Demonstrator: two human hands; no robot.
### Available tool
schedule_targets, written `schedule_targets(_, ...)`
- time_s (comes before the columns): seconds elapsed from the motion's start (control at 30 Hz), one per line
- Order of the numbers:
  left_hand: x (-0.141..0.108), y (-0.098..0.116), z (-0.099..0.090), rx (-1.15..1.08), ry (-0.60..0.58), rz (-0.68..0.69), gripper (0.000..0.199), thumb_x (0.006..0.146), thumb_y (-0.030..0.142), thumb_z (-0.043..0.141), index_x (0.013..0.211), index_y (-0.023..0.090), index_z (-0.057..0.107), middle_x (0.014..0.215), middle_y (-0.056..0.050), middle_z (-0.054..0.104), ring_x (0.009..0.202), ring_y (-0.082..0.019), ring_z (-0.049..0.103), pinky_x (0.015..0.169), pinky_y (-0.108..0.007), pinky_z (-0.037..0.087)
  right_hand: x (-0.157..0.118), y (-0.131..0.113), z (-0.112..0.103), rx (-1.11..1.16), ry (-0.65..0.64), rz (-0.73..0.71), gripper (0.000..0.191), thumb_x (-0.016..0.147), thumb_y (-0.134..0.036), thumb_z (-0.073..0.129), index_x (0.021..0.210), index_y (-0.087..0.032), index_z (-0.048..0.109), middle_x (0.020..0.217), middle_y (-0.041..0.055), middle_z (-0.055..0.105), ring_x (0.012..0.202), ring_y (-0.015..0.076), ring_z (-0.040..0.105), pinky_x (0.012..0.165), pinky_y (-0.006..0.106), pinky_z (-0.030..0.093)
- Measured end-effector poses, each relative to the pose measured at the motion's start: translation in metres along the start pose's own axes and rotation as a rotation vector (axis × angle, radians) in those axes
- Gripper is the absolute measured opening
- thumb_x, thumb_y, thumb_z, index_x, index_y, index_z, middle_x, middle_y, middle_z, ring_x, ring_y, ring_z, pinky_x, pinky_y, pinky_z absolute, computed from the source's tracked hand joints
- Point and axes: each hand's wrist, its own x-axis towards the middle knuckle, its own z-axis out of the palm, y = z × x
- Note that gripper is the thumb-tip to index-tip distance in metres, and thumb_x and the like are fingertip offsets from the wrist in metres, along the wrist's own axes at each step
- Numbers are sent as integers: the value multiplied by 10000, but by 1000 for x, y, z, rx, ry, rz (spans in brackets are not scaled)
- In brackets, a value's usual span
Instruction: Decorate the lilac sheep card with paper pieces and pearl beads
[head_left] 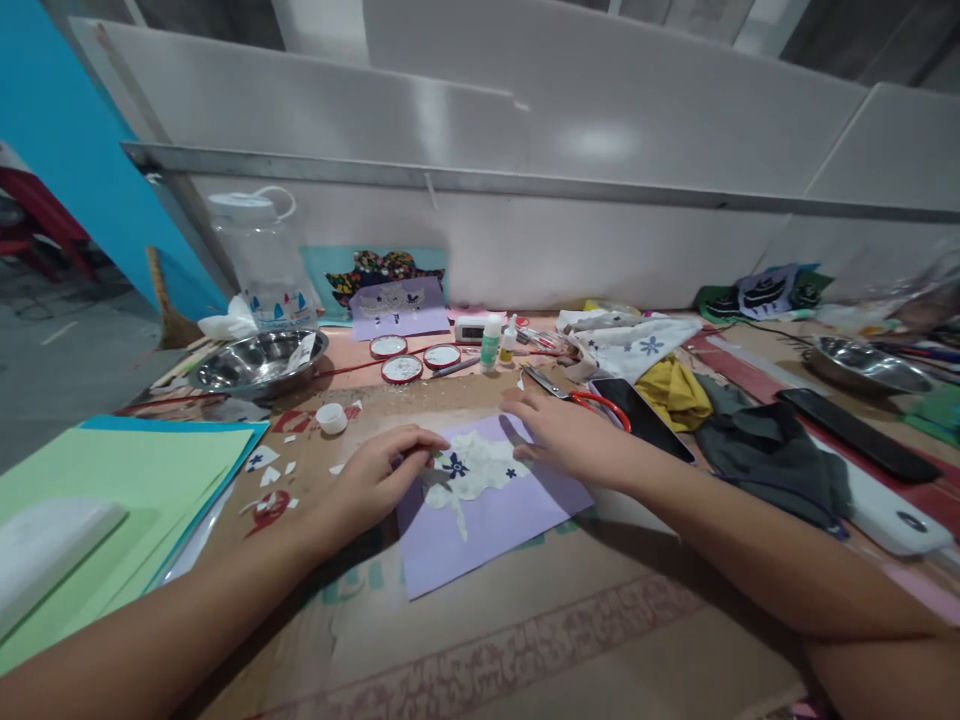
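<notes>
Rests narrow left fingers point(420, 437), grip unclear, at the white flowered cutout point(474, 468) on purple paper point(435, 562). Spreads right fingers point(522, 407) wide near its right side.

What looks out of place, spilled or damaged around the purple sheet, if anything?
No spill or damage is evident. Loose white scraps litter the cardboard left of the purple sheet, like stray cuttings, and the scissors seem awkwardly placed, their handles overlapping the dark phone.
</notes>
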Motion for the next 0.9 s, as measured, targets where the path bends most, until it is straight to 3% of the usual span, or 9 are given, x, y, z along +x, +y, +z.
schedule_targets(0.2,-2,-4,1,44,15,7,310,921,332,442,1093,208,668,824,-29,697,725,-188,629,665,-290,483,4,11,7,130,-68,-4,576,863,-248,715,1401,-217,513,1381,141,534,1152,273,608,934,370,494)
schedule_targets(0.37,-3,-2,3,61,-2,15,324,946,355,436,1146,192,633,824,-22,667,740,-187,613,652,-288,456,12,21,8,82,-43,-4,641,841,-310,753,1418,-170,509,1351,168,562,1241,333,545,1030,451,447)
schedule_targets(0.53,-3,-2,3,64,9,52,313,940,323,445,1151,191,634,850,-23,673,769,-186,620,684,-289,461,18,29,10,139,-40,71,631,807,-338,786,1378,-185,567,1322,163,607,1239,358,551,1030,465,432)
schedule_targets(0.63,-5,-2,2,75,12,53,310,940,295,434,1145,188,640,802,-10,663,722,-171,609,665,-279,451,19,30,11,176,-31,108,492,825,-289,756,1293,-200,632,1267,124,666,1193,321,600,999,396,451)
schedule_targets(0.77,-7,0,1,99,54,94,299,936,281,434,1121,182,646,775,-5,652,709,-169,605,656,-272,449,22,30,12,207,34,200,248,886,-288,661,1097,-167,707,1074,104,741,981,278,681,826,320,488)
schedule_targets(0.9,-8,3,3,104,60,179,289,922,242,433,1110,180,643,806,-11,661,721,-164,611,668,-263,459,39,37,18,215,161,298,209,900,-303,628,1003,-138,703,1039,124,733,942,276,668,767,310,467)
